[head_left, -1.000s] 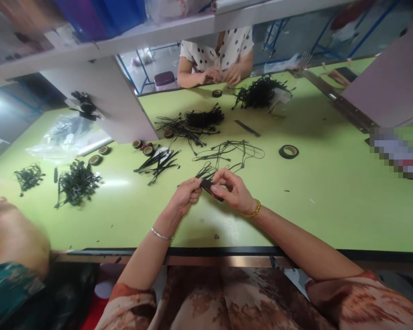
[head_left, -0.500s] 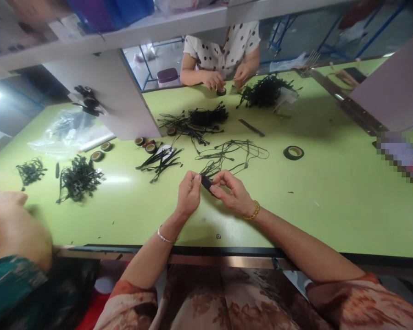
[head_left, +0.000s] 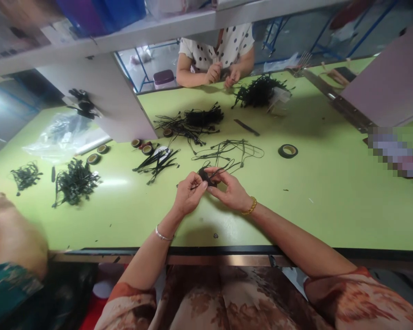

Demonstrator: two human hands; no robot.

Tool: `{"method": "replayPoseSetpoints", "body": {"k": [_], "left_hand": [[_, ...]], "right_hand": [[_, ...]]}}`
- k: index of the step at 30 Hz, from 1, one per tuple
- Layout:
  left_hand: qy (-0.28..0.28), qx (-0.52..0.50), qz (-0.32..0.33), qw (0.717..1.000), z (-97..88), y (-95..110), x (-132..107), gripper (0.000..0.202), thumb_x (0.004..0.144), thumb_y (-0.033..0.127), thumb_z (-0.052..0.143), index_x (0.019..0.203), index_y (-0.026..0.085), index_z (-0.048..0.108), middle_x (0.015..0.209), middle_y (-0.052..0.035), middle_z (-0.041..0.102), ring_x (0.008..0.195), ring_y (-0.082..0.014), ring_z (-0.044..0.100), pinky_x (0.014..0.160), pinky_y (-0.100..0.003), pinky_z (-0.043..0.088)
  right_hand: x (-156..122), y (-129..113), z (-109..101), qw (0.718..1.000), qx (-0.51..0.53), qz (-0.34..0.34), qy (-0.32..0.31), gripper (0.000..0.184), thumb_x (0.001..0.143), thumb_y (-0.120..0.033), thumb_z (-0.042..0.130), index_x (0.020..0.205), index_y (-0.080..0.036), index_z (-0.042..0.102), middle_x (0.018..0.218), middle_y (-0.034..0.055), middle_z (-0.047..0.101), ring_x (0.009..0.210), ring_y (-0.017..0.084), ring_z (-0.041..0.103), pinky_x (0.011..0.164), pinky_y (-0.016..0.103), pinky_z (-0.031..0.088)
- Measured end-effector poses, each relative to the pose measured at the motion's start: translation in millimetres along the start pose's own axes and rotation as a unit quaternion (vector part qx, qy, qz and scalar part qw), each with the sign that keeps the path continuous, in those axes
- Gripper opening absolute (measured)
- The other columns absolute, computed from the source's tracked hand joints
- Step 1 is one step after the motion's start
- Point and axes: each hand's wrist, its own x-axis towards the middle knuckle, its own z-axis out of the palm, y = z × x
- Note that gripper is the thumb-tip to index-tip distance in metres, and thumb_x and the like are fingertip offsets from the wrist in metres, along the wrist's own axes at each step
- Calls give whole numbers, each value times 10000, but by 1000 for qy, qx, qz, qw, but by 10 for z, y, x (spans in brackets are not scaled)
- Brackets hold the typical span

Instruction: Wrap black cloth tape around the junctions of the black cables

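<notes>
While the left hand (head_left: 187, 195) and right hand (head_left: 233, 190) pinch the black piece (head_left: 211, 180) over the tabletop (head_left: 330, 197), much of it is hidden. It may be light and bendy, best held by its edges.

No legible lettering, labels, brands, numbers or signs anywhere in view.

Silver left-wrist bangle (head_left: 163, 235), gold right-wrist bracelet (head_left: 252, 206), sleeves (head_left: 365, 291) in rust-and-cream print.
</notes>
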Motion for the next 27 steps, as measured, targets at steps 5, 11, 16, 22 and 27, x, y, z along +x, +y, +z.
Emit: {"method": "replayPoseSetpoints", "body": {"k": [5,11,16,22,27], "left_hand": [[11,112,58,992,-18,-48,-14,176,849,327,580,792,204,467,589,74,448,480,-69,335,501,-214,280],[29,237,130,962,-27,-36,-59,101,904,289,526,922,197,563,675,22,588,545,-94,517,534,-216,361],[2,305,240,922,-37,-15,-60,170,952,262,473,898,185,616,771,-24,664,641,-111,588,580,-228,389],[-27,355,340,871,-10,-3,-66,246,979,296,466,832,182,627,631,-5,596,564,-115,521,534,-264,291],[-109,398,321,853,67,44,-122,313,990,301,412,784,190,620,586,-7,542,525,-119,458,514,-285,218]], "right_hand": [[42,49,-92,996,79,-7,-28,543,733,-124,588,1266,-220,548,1180,75,669,1053,206,652,939,376,515],[85,61,-174,957,265,116,-18,425,854,-341,547,1255,-208,596,1000,48,735,877,200,681,778,335,534],[129,53,-240,897,377,228,-40,703,895,-720,343,1208,-166,642,848,90,759,721,215,678,642,327,526],[193,71,-490,864,400,272,-141,794,854,-798,350,1284,-168,572,914,110,769,877,257,717,770,388,543],[209,114,-662,877,349,253,-211,804,751,-786,563,1282,-185,525,969,113,767,978,284,722,878,452,526]]}}
